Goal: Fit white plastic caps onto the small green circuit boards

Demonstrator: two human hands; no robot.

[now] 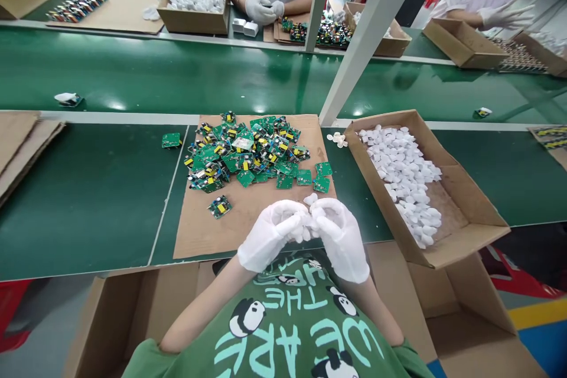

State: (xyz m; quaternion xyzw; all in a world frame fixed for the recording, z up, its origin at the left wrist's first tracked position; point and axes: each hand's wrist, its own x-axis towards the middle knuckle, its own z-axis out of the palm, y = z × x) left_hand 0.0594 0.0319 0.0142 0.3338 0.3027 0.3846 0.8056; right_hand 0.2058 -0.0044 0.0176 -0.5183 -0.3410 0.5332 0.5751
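- 2 gloved hands, left (271,235) and right (342,236), meet low over a cardboard sheet (197,239), seen from my remote post.
- Both grips are narrow, fingertips closed around a small white piece (310,199); I cannot tell which bears more of it.
- It pokes out at the far side of the fingertips, midway between the hands, its long axis unclear to me.
- Circuit boards (252,150) lie heaped beyond, toward the left; 1 loose board (220,207) sits nearer the left hand, an open box (472,189) beside the right.
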